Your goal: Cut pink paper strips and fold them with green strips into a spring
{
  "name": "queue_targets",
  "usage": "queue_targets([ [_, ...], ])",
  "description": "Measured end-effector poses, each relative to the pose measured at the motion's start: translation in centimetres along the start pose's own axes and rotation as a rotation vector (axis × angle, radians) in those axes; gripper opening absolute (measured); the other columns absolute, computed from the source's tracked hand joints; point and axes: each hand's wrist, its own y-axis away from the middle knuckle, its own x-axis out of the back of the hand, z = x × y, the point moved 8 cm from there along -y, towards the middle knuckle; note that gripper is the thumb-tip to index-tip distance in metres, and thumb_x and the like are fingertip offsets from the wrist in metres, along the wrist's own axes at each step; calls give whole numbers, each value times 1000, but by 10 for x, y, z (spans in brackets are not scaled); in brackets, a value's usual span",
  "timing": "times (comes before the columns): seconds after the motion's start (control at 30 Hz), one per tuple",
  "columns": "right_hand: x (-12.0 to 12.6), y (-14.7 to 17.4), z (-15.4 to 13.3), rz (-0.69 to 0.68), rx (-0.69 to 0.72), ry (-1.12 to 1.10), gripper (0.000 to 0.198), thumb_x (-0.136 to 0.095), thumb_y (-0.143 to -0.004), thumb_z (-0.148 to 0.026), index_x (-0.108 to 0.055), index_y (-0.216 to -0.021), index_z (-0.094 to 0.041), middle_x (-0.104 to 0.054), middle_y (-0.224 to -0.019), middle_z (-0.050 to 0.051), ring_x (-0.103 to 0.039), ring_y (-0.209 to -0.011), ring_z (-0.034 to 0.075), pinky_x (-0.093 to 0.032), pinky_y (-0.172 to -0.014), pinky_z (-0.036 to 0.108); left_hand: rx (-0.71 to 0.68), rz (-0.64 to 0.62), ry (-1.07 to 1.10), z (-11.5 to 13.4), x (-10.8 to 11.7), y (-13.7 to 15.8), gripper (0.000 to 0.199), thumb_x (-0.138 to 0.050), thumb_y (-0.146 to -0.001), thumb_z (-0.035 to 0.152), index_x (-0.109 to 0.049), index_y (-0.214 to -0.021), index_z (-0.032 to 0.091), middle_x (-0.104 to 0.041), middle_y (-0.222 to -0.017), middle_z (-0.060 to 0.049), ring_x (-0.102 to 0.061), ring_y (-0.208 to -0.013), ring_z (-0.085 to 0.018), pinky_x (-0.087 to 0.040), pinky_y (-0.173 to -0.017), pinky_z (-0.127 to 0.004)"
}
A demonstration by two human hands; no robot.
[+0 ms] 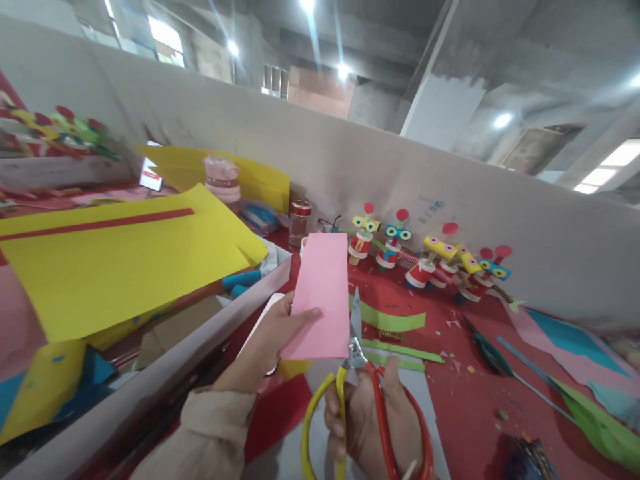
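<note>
My left hand pinches a pink paper strip near its lower left, thumb on top. The strip stands up lengthwise in front of me. In my right hand are scissors with one yellow and one red handle. Their handles are spread, and the blades point up along the strip's right edge; whether they touch the paper I cannot tell. Behind the blades lie a wide green paper strip and thinner green strips. A white sheet and a piece of red paper lie beneath my hands.
Several paper-cup robot figures stand along the wall. On the left, a box holds yellow paper and scraps. A lidded jar stands at the back. To the right lie dark-handled scissors, blue paper and green paper.
</note>
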Motion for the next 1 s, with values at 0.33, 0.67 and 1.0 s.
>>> queue_targets([
  [0.33,7,-1,23,-55,-127,20,88,-17,-67,-85,-58,-73,-7,-49,-54,3,-45,-43,11,-29,-39,22,107,147,68,-9,19,-7,44,-74,-63,42,-64,-97,16,-71,-81,-9,-65,-63,-20,-52,-58,-32],
  [0.67,-5,7,0,12,-29,46,64,-45,-67,-77,-55,-90,-18,-58,-75,4,-49,-56,14,-37,-45,25,-21,174,-103,5,13,-2,45,-72,-61,47,-65,-92,15,-70,-66,-5,-62,-54,-19,-47,-50,-28],
  [1.0,-3,21,-13,11,20,156,32,-53,-88,-31,-52,-116,-16,-56,-116,8,-58,-97,20,-50,-81,41,-22,126,-124,9,10,0,40,-71,-63,45,-64,-89,16,-70,-71,-6,-61,-53,-19,-47,-49,-28],
])
